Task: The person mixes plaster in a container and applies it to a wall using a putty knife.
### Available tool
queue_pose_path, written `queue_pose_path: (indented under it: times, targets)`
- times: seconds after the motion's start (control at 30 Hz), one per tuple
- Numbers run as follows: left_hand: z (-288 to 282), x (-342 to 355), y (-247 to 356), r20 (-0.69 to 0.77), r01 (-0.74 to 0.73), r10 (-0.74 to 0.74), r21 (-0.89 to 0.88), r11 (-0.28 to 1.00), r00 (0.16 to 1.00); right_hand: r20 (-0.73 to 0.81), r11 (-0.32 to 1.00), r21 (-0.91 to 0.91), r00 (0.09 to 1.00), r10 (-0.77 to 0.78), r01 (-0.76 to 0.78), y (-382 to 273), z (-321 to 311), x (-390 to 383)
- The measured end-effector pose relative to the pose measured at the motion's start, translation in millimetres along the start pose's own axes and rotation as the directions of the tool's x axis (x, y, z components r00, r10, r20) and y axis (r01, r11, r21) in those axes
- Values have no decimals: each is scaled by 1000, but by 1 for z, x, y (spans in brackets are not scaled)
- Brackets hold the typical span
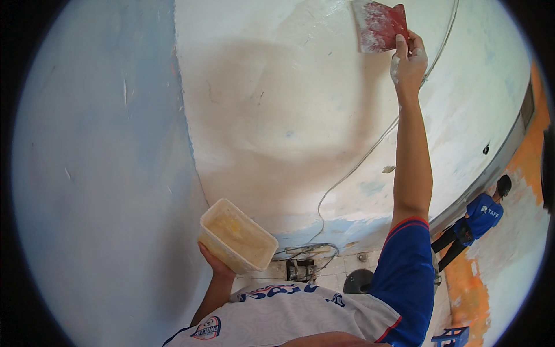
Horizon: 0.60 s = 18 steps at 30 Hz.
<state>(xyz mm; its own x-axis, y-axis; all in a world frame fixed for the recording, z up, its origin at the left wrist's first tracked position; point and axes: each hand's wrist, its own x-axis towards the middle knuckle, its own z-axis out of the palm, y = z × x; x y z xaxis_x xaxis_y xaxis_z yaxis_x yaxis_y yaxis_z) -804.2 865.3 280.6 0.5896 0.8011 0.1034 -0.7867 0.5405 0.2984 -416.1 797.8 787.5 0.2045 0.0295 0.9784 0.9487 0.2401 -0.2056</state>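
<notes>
My right arm reaches up along the wall [277,110], and my right hand [411,61] is closed on a red putty scraper [383,26] smeared with white. The scraper's flat blade lies against or very close to the wall; contact cannot be made out. Low on the left, my left hand [217,261] grips a rectangular off-white plastic tub [240,240] from beneath and the side. A little pale, yellowish paste coats the inside of the tub. White smears mark my right hand near the thumb.
A thin cable [370,151] hangs down the wall to a tangle by a dark machine [300,269] on the floor. A dark round bucket [358,281] stands close by. On the right are another person in blue [483,213] and a blue stool [452,336].
</notes>
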Motion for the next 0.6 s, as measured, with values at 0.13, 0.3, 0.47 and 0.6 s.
queue_pose_path:
  times: [0.13,0.3,0.47,0.6]
  targets:
    - [-4,-3,0,-3,8,-8,6,1000,1000,423,945,-267,904,-59,187,-8,31,-50]
    - [3,-4,-1,-49,0,1,17,1000,999,13,974,-221,999,-53,55,-1,4,-11]
    - [-8,-6,-2,-18,9,-9,-18,1000,1000,406,986,-158,914,14,55,-4,26,-41]
    - [-2,-8,-1,-36,6,-6,-4,1000,999,149,974,-221,989,-21,54,17,15,-15]
